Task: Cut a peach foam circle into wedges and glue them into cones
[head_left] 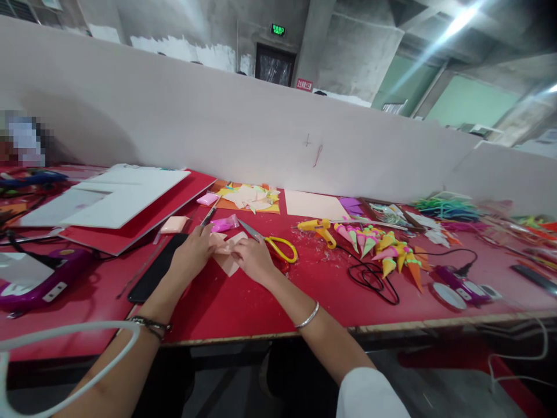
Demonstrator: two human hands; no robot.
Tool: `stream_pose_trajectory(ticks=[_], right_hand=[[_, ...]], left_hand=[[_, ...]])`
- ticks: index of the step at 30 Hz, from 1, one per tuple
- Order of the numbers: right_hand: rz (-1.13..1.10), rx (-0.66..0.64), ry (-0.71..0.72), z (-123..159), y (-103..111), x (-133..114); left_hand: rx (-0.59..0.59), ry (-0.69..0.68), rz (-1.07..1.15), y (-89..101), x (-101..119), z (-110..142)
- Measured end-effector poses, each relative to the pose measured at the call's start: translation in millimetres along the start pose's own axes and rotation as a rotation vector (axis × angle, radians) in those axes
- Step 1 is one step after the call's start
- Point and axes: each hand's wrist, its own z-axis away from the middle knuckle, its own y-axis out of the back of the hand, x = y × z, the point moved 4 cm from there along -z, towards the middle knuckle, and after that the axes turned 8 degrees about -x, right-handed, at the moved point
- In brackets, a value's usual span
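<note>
Both of my hands rest on the red table (226,307) and pinch a pale pink paper piece (229,255) between them. My left hand (194,252) grips its left side with fingers closed. My right hand (255,258) presses and holds its right side. Yellow-handled scissors (276,244) lie just right of my right hand. A black phone (156,270) lies flat beside my left wrist.
White boards on a red sheet (117,200) lie at back left. A purple glue gun (43,278) sits at left, another (461,284) at right with a black cable. Several coloured paper cones (387,247), a yellow glue gun (319,227) and paper scraps (250,197) lie further back. A white partition (243,128) stands behind.
</note>
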Motion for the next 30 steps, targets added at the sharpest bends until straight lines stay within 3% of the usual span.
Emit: stream_pose_trajectory(ticks=[2, 4, 6, 8, 12, 15, 18, 25, 30], right_hand=[[-0.09, 0.054, 0.016, 1, 7, 3], [-0.218, 0.125, 0.01, 4, 15, 8], [-0.353, 0.179, -0.014, 11, 23, 14], [-0.446, 0.187, -0.028, 20, 29, 19], [-0.311, 0.163, -0.124, 43, 36, 30], [-0.048, 0.073, -0.296, 56, 33, 44], [0.039, -0.024, -0.408, 58, 24, 57], [0.02, -0.058, -0.401, 55, 19, 70], [0.004, -0.022, -0.389, 84, 35, 78]], left_hand=[[0.029, -0.011, 0.063, 10.0, 7, -1], [0.018, -0.136, 0.204, 19.2, 20, -1], [-0.079, -0.246, 0.318, 22.6, 33, -1], [-0.185, -0.25, 0.314, 20.8, 40, 0], [-0.256, -0.206, 0.208, 16.2, 40, 2], [-0.175, -0.147, 0.174, 18.8, 33, 3], [-0.085, -0.088, 0.126, 21.0, 30, 5], [-0.009, -0.052, 0.197, 15.6, 28, 11], [0.071, -0.061, 0.315, 15.9, 27, 15]])
